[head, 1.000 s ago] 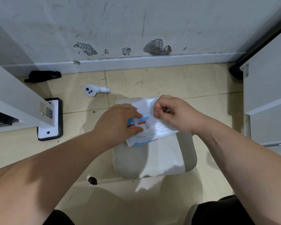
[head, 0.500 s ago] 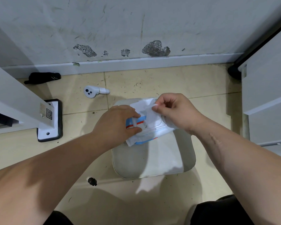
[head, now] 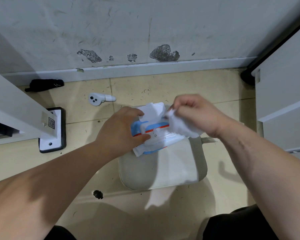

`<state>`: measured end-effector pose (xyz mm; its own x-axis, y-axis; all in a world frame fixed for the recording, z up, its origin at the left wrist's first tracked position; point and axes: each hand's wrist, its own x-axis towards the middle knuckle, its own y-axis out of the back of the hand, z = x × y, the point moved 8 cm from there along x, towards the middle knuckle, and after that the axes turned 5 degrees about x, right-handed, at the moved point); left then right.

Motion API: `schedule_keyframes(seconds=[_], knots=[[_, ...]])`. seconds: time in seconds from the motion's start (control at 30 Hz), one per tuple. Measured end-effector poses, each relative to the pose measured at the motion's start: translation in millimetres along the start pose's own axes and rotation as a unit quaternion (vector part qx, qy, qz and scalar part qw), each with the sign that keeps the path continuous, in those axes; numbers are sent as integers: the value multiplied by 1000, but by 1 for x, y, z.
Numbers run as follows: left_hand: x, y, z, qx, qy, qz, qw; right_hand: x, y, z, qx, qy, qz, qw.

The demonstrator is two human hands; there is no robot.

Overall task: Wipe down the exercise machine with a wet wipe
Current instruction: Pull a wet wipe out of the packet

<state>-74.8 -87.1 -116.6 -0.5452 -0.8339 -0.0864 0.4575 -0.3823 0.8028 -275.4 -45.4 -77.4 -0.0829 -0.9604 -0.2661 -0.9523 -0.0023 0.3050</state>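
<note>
The pack [head: 156,142], white with blue and red print, lies flat on the far part of a grey pad [head: 163,168], its white flip lid [head: 152,110] standing open. A crumpled white wipe [head: 180,127], blurred, hangs from the right hand [head: 196,113] over the pack's right end.

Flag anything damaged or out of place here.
Paint has flaked off the wall in dark patches just above the baseboard. A white controller and a black strap lie loose on the floor nearby.

Blurred wet wipe [head: 180,129], left end of pack [head: 163,141] under left hand [head: 121,134], print probably illegible.
</note>
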Motion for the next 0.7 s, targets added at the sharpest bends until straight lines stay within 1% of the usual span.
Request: schedule_keyframes(seconds=[0.07,0.1,0.17,0.23,0.3,0.33,0.43,0.53,0.6,0.7], knots=[[2,0,-5,-22,26,-4,999,-8,-37,2,-94,-19,-147,985],[3,-1,-8,-42,45,-9,998,-11,-48,4,-110,-36,-189,975],[4,-4,-15,-108,95,-19,989,-10,-57,8,-112,-57,-212,969],[5,-8,-21,-200,142,-40,969,-8,-59,10,-141,-53,-215,965],[4,-12,-21,-271,165,-65,946,-7,-58,11,-184,-38,-209,960],[4,-12,-19,-287,169,-71,940,-7,-55,10,-202,-31,-199,959],[7,-4,-13,-300,163,-57,938,-3,-42,5,-230,-9,-155,961],[10,0,-5,-322,131,-47,936,0,-22,9,-233,-18,-111,966],[10,-4,1,-301,110,-48,946,-3,-12,12,-193,-36,-91,976],[12,-12,4,-214,111,-46,969,-7,12,14,-71,-69,-22,995]])
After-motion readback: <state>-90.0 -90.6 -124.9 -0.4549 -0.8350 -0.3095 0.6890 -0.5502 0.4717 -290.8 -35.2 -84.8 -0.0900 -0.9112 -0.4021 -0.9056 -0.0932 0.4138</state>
